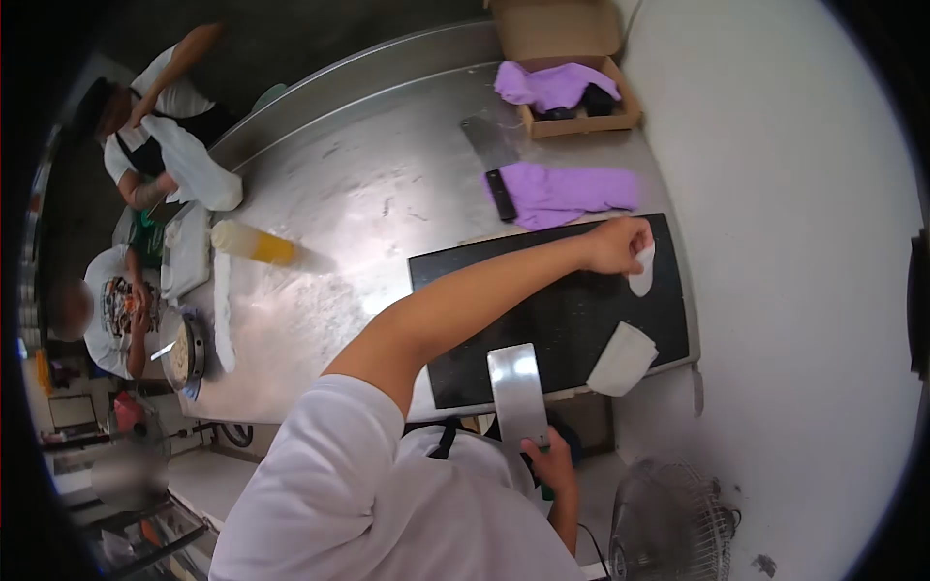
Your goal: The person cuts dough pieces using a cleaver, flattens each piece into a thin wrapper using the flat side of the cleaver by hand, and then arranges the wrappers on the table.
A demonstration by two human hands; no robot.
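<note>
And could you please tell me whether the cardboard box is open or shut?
Open: the cardboard box has its lid swung back, and the purple cloth inside reaches out past one wall.

No text, label, brand, number or sign can be read, and the dark print (pixel 118 298) on a white shirt (pixel 101 341) at the left is too blurred to be deciphered.

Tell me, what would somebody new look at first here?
Probably the bright purple cloth on the metal table, just beyond the black board. Next, the shiny cleaver in the right fingers, by the board's near edge. Then maybe the bottle of yellow stuff, toward the left.
</note>
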